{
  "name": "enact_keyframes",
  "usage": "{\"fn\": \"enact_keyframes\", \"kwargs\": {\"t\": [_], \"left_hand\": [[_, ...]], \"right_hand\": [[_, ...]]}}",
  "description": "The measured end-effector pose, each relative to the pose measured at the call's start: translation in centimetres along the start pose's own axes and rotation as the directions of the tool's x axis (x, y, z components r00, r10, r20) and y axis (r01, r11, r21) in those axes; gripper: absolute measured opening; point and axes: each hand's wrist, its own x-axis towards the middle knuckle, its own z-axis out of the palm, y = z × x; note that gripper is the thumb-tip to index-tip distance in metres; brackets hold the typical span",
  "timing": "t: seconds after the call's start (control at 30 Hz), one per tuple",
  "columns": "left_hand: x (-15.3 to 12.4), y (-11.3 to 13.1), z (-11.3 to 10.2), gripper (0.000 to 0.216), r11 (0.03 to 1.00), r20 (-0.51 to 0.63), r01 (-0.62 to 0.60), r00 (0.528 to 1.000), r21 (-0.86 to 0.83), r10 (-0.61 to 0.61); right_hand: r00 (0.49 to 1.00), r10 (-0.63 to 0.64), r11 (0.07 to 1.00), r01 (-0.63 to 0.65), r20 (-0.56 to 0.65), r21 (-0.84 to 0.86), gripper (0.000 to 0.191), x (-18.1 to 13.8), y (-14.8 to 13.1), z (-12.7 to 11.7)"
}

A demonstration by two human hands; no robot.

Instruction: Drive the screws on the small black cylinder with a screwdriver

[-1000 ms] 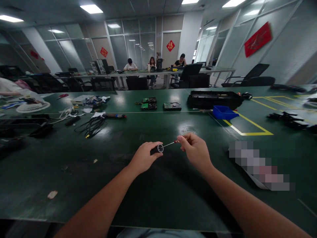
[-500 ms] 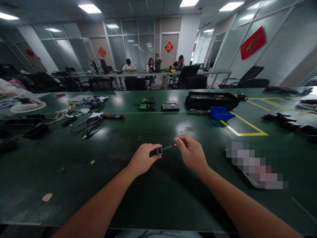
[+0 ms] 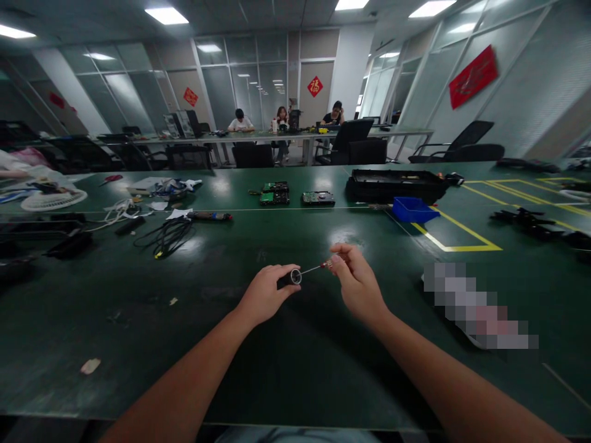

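Left hand [image 3: 265, 295] is gripping a small black cylinder [image 3: 290, 279] just above the green table [image 3: 295, 369]. Right hand [image 3: 357, 286] is pinching a fine screwdriver [image 3: 314, 268], tip sitting at the cylinder's open end. Looks mid-job: tool engaged, nothing coming apart yet.

Left hand [image 3: 265, 298] wraps cylinder [image 3: 290, 278]: only ringed end shows, body hidden. Right hand [image 3: 357, 284] pinches tool [image 3: 314, 268]; handle mostly hidden by fingers. Thin shaft tip at cylinder end, too small to tell if inside. Both forearms cut by near edge. Pixelated patch [image 3: 480, 307], near right, blurs whatever lies on table [image 3: 138, 307]. Dark items [image 3: 69, 244], left, unclear, some cut by edge. Boards [image 3: 274, 195], far centre, too small for detail.
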Motion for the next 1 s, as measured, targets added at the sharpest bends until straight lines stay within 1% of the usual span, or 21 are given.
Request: {"fn": "enact_keyframes", "kwargs": {"t": [0.07, 0.13, 0.17, 0.23, 0.27, 0.3, 0.33, 0.4, 0.47, 0.53, 0.6, 0.73, 0.9, 1.0], "left_hand": [[0.0, -0.1, -0.1, 0.039, 1.000, -0.019, 0.015, 1.000, -0.008, -0.015], [0.0, -0.1, -0.2, 0.040, 1.000, -0.032, 0.006, 0.999, -0.028, -0.007], [0.1, -0.1, -0.3, 0.040, 0.999, -0.032, -0.010, 0.999, -0.035, 0.009], [0.1, 0.0, -0.4, 0.040, 0.999, -0.015, -0.040, 0.999, -0.025, 0.039], [0.1, 0.0, -0.4, 0.041, 0.999, 0.000, -0.045, 0.999, -0.010, 0.045], [0.1, 0.0, -0.4, 0.041, 0.999, 0.012, -0.045, 0.999, 0.008, 0.045], [0.1, 0.0, -0.4, 0.041, 0.999, 0.019, -0.043, 0.999, 0.021, 0.042], [0.1, 0.1, -0.4, 0.041, 0.999, 0.028, -0.037, 0.999, 0.029, 0.036], [0.0, 0.1, -0.4, 0.041, 0.999, 0.028, -0.033, 0.999, 0.032, 0.032], [0.0, 0.2, -0.4, 0.041, 0.999, 0.024, -0.031, 0.999, 0.037, 0.030], [0.0, 0.3, -0.4, 0.040, 0.999, 0.022, -0.032, 0.999, 0.040, 0.031], [0.1, 0.3, -0.3, 0.040, 0.998, 0.021, -0.041, 0.999, 0.044, 0.041], [0.0, 0.0, -0.3, 0.040, 0.998, 0.004, -0.040, 0.999, 0.053, 0.039], [0.0, -0.1, -0.3, 0.041, 0.998, 0.001, -0.016, 1.000, 0.057, 0.016]], "right_hand": [[0.999, 0.047, 0.993, -0.049, 0.020, 0.105, 0.022, 0.3, 0.2, 0.1], [0.992, 0.122, 0.965, -0.124, 0.025, 0.229, 0.025, 0.8, 0.5, 0.1], [0.984, 0.181, 0.930, -0.174, 0.009, 0.323, 0.027, 1.0, 0.6, 0.1], [0.945, 0.319, 0.819, -0.314, 0.075, 0.479, 0.027, 1.4, 1.0, 0.1], [0.924, 0.366, 0.770, -0.368, 0.111, 0.521, 0.028, 1.5, 1.1, 0.1], [0.911, 0.395, 0.744, -0.393, 0.117, 0.541, 0.028, 1.6, 1.3, 0.1], [0.906, 0.409, 0.741, -0.397, 0.105, 0.542, 0.028, 1.7, 1.4, 0.0], [0.921, 0.389, 0.794, -0.352, 0.032, 0.496, 0.027, 1.8, 1.5, 0.0], [0.947, 0.318, 0.871, -0.275, -0.040, 0.408, 0.027, 1.7, 1.6, 0.0], [0.970, 0.233, 0.927, -0.201, -0.066, 0.317, 0.028, 1.6, 1.7, -0.1], [0.984, 0.163, 0.961, -0.143, -0.069, 0.236, 0.028, 1.5, 1.7, -0.1], [0.996, 0.080, 0.991, -0.074, -0.045, 0.114, 0.028, 1.2, 1.3, 0.0], [1.000, 0.008, 1.000, -0.009, -0.020, -0.004, 0.026, 0.7, 0.0, -0.1], [1.000, -0.011, 0.981, 0.006, -0.022, -0.195, 0.029, 0.5, -0.6, -0.5]]}}
